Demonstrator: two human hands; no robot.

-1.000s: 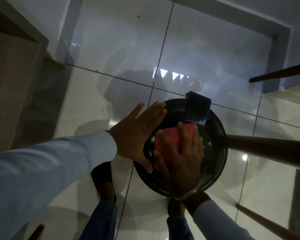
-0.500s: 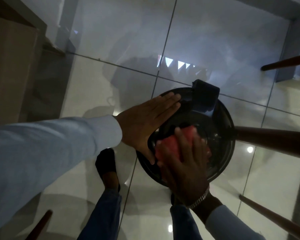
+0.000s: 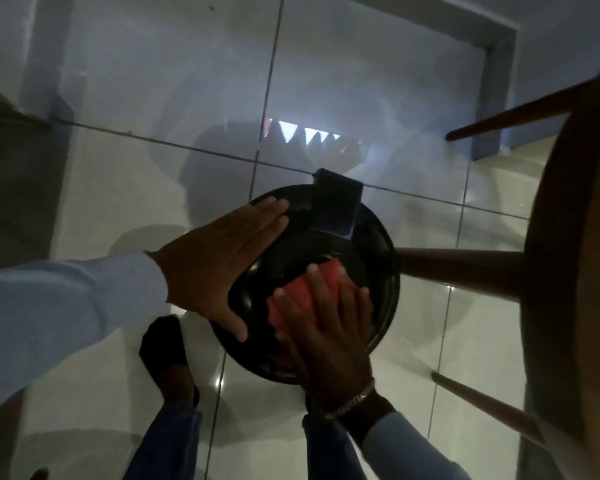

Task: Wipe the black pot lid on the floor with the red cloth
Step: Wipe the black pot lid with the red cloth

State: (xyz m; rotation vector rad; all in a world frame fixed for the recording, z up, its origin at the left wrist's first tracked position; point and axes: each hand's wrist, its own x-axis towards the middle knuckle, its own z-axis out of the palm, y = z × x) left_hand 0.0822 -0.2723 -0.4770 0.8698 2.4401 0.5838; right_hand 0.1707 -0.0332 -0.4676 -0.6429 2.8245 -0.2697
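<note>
The round black pot lid (image 3: 378, 244) lies on the glossy tiled floor, with a dark block-shaped handle (image 3: 336, 206) at its far edge. My left hand (image 3: 219, 261) lies flat with fingers together on the lid's left rim, thumb over the near-left edge. My right hand (image 3: 326, 327) presses the folded red cloth (image 3: 300, 296) onto the lid's middle, fingers spread over it; a metal watch shows at the wrist. Much of the cloth is hidden under my fingers.
A wooden stool (image 3: 575, 271) stands close on the right, one leg (image 3: 461, 268) touching the lid's right rim, another leg (image 3: 482, 400) at lower right. My black shoe (image 3: 163, 348) and blue-jeaned legs are just below the lid. A wooden cabinet (image 3: 11, 174) stands at left.
The right hand has slid the red cloth to the right and a little farther across the lid. The left hand stays flat on the left rim. The camera has shifted, showing more of the stool.
</note>
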